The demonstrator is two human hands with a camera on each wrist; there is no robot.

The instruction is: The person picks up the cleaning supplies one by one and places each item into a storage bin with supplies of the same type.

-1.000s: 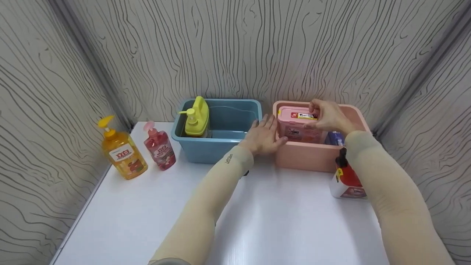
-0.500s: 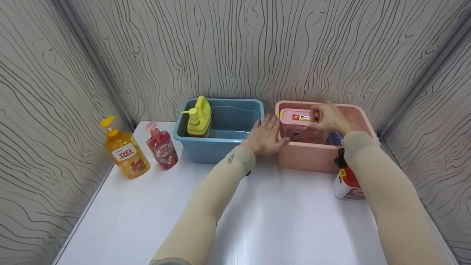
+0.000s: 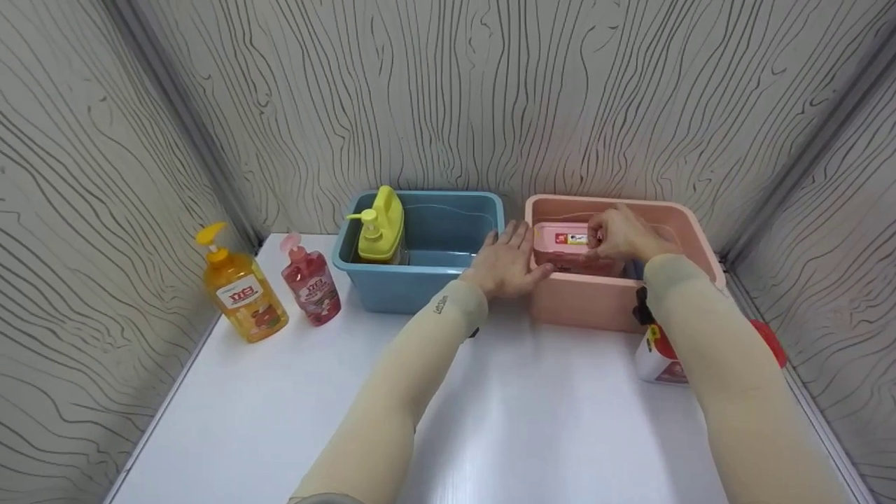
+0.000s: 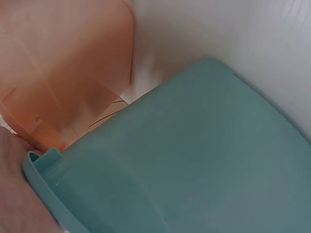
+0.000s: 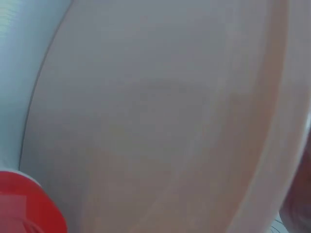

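My right hand (image 3: 621,234) pinches the right end of a pink plastic box (image 3: 550,236) with a label on its lid. The box sits low in the left part of the pink bin (image 3: 581,304), below the rim. Fingers spread, my left hand (image 3: 507,262) lies across the gap between the two bins, over the right corner of the blue bin (image 3: 402,290) and against the pink bin's left rim. A blue package (image 3: 634,269) shows partly beside the box. In the right wrist view, the bin's wall (image 5: 146,121) hides nearly all of the hand.
A yellow pump jug (image 3: 380,234) stands in the blue bin's left end. Left of it on the table are an amber pump bottle (image 3: 245,297) and a pink-red pump bottle (image 3: 313,288). A white jug (image 3: 658,364) with red parts stands before the pink bin, partly behind my right forearm.
My right hand has lowered the pink box deeper into the pink bin, and its front label has dropped behind the rim. My left hand stays in place on the bins.
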